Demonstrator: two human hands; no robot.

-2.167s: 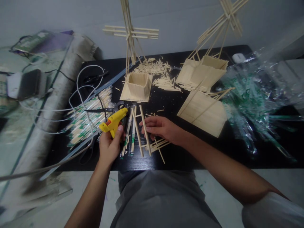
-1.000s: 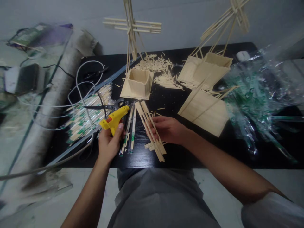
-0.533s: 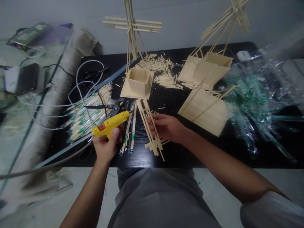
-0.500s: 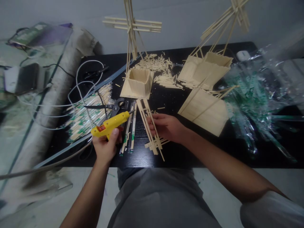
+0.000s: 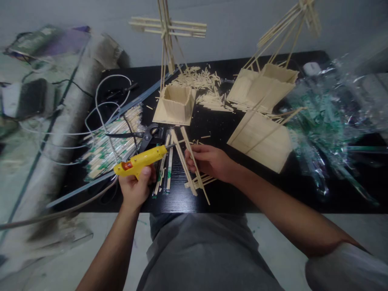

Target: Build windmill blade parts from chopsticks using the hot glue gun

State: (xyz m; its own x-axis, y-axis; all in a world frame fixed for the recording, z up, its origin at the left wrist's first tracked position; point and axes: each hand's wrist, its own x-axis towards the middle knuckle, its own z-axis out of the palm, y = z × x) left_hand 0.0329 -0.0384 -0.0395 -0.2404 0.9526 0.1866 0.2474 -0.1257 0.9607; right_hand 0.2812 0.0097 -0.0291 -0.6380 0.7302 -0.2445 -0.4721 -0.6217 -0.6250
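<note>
The left hand (image 5: 135, 188) is closed around the handle of a yellow glue gun (image 5: 148, 157). The nozzle (image 5: 170, 146) points towards the right hand (image 5: 210, 162) and is at the far part of a stick frame (image 5: 183, 161); whether it touches the frame, I cannot tell. The right hand holds this slanting frame by its right side with bent fingers, so the frame is just left of that hand. Below the right hand, crossed sticks (image 5: 207, 180) are on the black table (image 5: 230, 198). Between both hands lie wrapped chopsticks (image 5: 169, 169). Just beyond the left hand are dark pliers (image 5: 148, 135). Farther ahead of both hands stands a wooden box (image 5: 178, 108), and a flat panel (image 5: 263, 141) lies beyond the right hand, to its right.
</note>
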